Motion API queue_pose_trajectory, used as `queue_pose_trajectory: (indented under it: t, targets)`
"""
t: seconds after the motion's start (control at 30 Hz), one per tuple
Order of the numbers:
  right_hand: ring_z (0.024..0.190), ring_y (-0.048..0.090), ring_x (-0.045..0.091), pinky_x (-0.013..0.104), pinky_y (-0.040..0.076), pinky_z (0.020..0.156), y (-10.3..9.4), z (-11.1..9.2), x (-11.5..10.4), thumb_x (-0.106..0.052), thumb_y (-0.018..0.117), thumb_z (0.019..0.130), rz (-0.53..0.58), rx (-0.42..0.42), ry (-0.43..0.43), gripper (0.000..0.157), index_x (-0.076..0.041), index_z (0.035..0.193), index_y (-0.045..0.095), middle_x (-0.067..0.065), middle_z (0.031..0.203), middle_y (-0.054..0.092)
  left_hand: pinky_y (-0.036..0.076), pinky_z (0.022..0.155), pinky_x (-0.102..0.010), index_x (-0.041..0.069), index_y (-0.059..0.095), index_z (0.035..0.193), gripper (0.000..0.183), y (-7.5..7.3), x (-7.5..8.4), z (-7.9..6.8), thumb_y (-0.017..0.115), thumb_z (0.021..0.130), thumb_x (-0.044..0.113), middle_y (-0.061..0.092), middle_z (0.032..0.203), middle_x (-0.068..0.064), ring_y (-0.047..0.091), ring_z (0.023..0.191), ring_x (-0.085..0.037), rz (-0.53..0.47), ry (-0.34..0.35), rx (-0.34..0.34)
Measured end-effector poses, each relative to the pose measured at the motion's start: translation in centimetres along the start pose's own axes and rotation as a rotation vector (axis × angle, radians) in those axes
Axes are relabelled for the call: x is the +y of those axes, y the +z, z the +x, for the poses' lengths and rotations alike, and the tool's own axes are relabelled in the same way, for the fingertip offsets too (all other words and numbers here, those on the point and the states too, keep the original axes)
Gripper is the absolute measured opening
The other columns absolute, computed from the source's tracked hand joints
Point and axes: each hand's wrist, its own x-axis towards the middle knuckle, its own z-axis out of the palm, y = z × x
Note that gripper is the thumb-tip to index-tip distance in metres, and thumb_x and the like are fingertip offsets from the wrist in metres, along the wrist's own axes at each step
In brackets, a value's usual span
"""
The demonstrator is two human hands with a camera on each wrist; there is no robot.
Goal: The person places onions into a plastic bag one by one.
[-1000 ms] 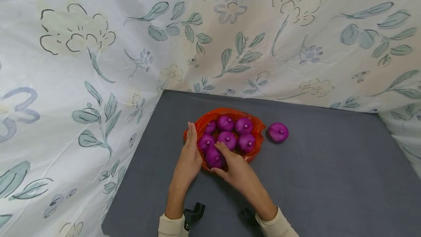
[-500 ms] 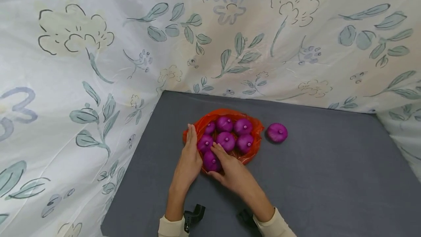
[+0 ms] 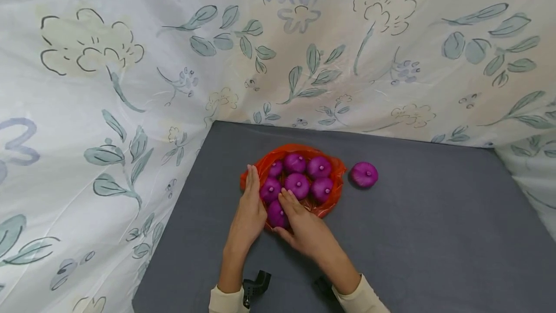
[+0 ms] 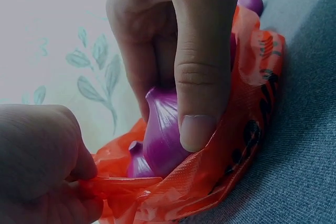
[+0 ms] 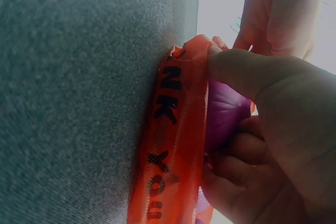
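An orange plastic bag (image 3: 340,165) with black print lies spread on the dark table, its rim turned outward round several purple onions (image 3: 297,186). My left hand (image 3: 248,216) is at the bag's left side; the left wrist view shows its thumb and fingers (image 4: 84,182) pinching the rim. At the near left inside the bag, my right hand (image 3: 310,233) holds an onion (image 3: 276,214), thumb towards me and fingers round the far side. Its stem end points up in the left wrist view. One more onion (image 3: 364,175) lies outside, right of the bag.
A white floral sheet (image 3: 304,71) hangs behind the table and along its left side. The dark grey table (image 3: 434,226) stretches out to the right. Black wrist mounts (image 3: 257,283) sit at both cuffs.
My right hand has shifted slightly left and nearer with the onion, which now sits closer to my left hand. The left hand stays at the rim. The head view has turned a little.
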Motion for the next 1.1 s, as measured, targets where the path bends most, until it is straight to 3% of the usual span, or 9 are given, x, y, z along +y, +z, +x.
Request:
queue_pose_trajectory:
  t: [0.23, 0.3, 0.37, 0.47, 0.53, 0.6, 0.67, 1.1]
  targets:
    - [0.153, 0.040, 0.024, 0.046, 0.046, 0.113, -1.0, -0.3, 0.4, -0.038, 0.076, 0.099, 0.148, 0.042, 0.002, 0.079, -0.007, 0.163, 0.042, 0.012, 0.169, 0.037, 0.027, 0.124, -0.051, 0.003, 0.008, 0.170, 0.073, 0.0, 0.1, -0.1, 0.043, 0.107, -0.008, -0.001, 0.177, -0.007, 0.011, 0.162, -0.026, -0.007, -0.010, -0.008]
    - [0.150, 0.044, 0.021, 0.045, 0.047, 0.112, -1.8, -0.3, 0.7, -0.036, 0.075, 0.100, 0.215, 0.086, -0.001, 0.077, -0.011, 0.164, 0.041, 0.009, 0.168, 0.038, 0.028, 0.124, -0.052, 0.004, 0.008, 0.170, 0.073, 0.0, 0.1, -0.1, 0.042, 0.107, -0.008, -0.001, 0.177, -0.007, 0.010, 0.162, -0.027, -0.010, -0.007, -0.007]
    - [0.145, 0.052, 0.022, 0.046, 0.050, 0.109, -2.5, -0.3, 1.2, -0.031, 0.076, 0.100, 0.277, 0.149, -0.007, 0.075, -0.015, 0.164, 0.041, 0.007, 0.167, 0.041, 0.040, 0.118, -0.050, 0.004, 0.007, 0.170, 0.074, 0.0, 0.1, -0.1, 0.041, 0.106, -0.009, -0.003, 0.177, -0.007, 0.009, 0.162, -0.026, -0.016, -0.005, -0.008]
    - [0.137, 0.060, 0.024, 0.047, 0.051, 0.107, -3.6, -0.4, 1.8, -0.027, 0.077, 0.099, 0.310, 0.253, 0.007, 0.073, -0.019, 0.163, 0.044, 0.005, 0.164, 0.046, 0.043, 0.115, -0.051, 0.005, 0.006, 0.170, 0.074, 0.1, 0.1, 0.0, 0.040, 0.106, -0.010, -0.004, 0.177, -0.006, 0.008, 0.162, -0.026, -0.016, -0.005, -0.005]
    - [0.133, 0.063, 0.026, 0.049, 0.051, 0.107, -4.1, -0.5, 2.2, -0.026, 0.078, 0.099, 0.306, 0.308, 0.032, 0.072, -0.021, 0.163, 0.045, 0.003, 0.163, 0.048, 0.042, 0.116, -0.050, 0.006, 0.006, 0.170, 0.074, 0.1, 0.1, -0.1, 0.039, 0.106, -0.010, -0.004, 0.177, -0.005, 0.007, 0.162, -0.025, -0.016, -0.012, -0.006]
    - [0.135, 0.062, 0.026, 0.050, 0.049, 0.109, -4.6, -0.7, 2.6, -0.027, 0.077, 0.099, 0.293, 0.346, 0.066, 0.070, -0.023, 0.162, 0.047, 0.001, 0.162, 0.050, 0.031, 0.123, -0.051, 0.006, 0.005, 0.170, 0.074, 0.2, 0.1, 0.0, 0.038, 0.106, -0.009, -0.004, 0.177, -0.005, 0.006, 0.162, -0.024, -0.015, -0.013, -0.006]
    - [0.134, 0.063, 0.026, 0.051, 0.049, 0.109, -5.0, -0.8, 2.9, -0.029, 0.076, 0.100, 0.295, 0.369, 0.093, 0.068, -0.024, 0.161, 0.047, -0.001, 0.162, 0.050, 0.028, 0.124, -0.050, 0.006, 0.005, 0.170, 0.073, 0.2, 0.1, 0.0, 0.037, 0.107, -0.009, -0.004, 0.177, -0.004, 0.006, 0.163, -0.023, -0.017, -0.015, -0.007]
    - [0.137, 0.059, 0.028, 0.045, 0.051, 0.105, -6.2, -1.3, 4.6, -0.024, 0.076, 0.100, 0.402, 0.475, 0.158, 0.066, -0.025, 0.160, 0.049, -0.006, 0.160, 0.051, 0.025, 0.126, -0.046, 0.008, 0.005, 0.171, 0.074, 0.0, 0.4, 0.1, 0.037, 0.106, -0.009, -0.005, 0.177, 0.000, 0.003, 0.163, -0.019, -0.025, -0.023, -0.029]
